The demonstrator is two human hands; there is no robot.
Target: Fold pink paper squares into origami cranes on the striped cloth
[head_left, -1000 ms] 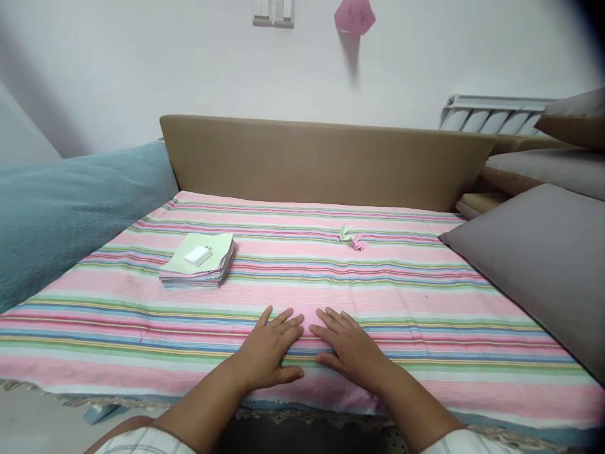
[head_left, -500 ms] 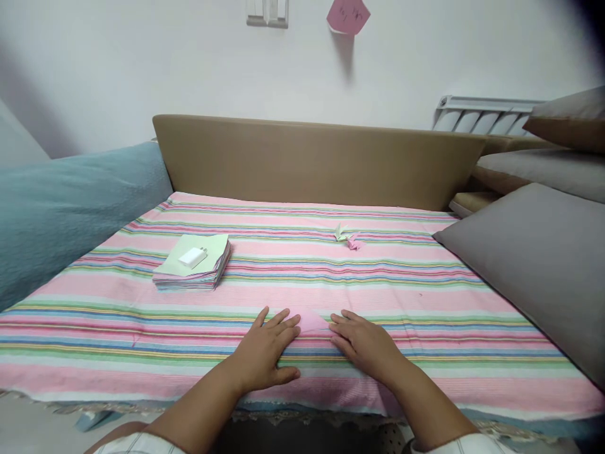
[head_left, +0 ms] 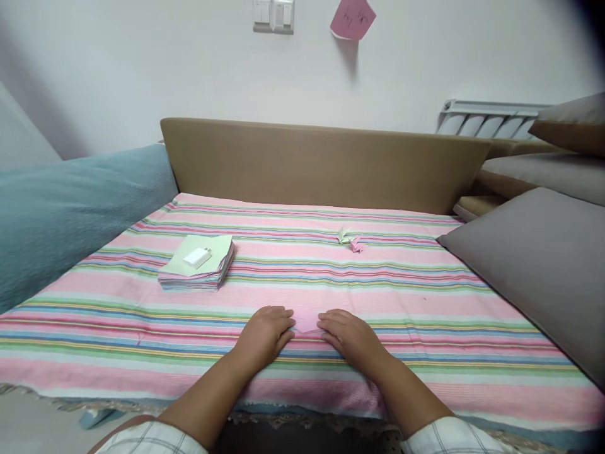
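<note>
A small piece of pink paper (head_left: pixel 306 320) lies folded on the striped cloth (head_left: pixel 302 372), between my two hands. My left hand (head_left: pixel 267 331) has its fingers together, gripping the paper's left end. At the right end, my right hand (head_left: pixel 350 334) holds the paper between thumb and fingers. Farther back sit two small folded paper figures, a pale green one (head_left: pixel 343 236) and a pink one (head_left: pixel 357 244), side by side. To the left is a stack of coloured paper sheets (head_left: pixel 218 243) with a white charger plug (head_left: pixel 197 257) on top.
A tan backrest (head_left: pixel 321 167) runs along the back. The blue-covered armrest (head_left: pixel 85 214) bounds the left side, and grey cushions (head_left: pixel 543 258) pile up on the right. A pink note (head_left: pixel 353 19) hangs on the wall near light switches (head_left: pixel 273 16).
My left hand's spread fingers have drawn together and closed on the paper's left end. My right hand has closed on the other end. The view has shifted slightly.
</note>
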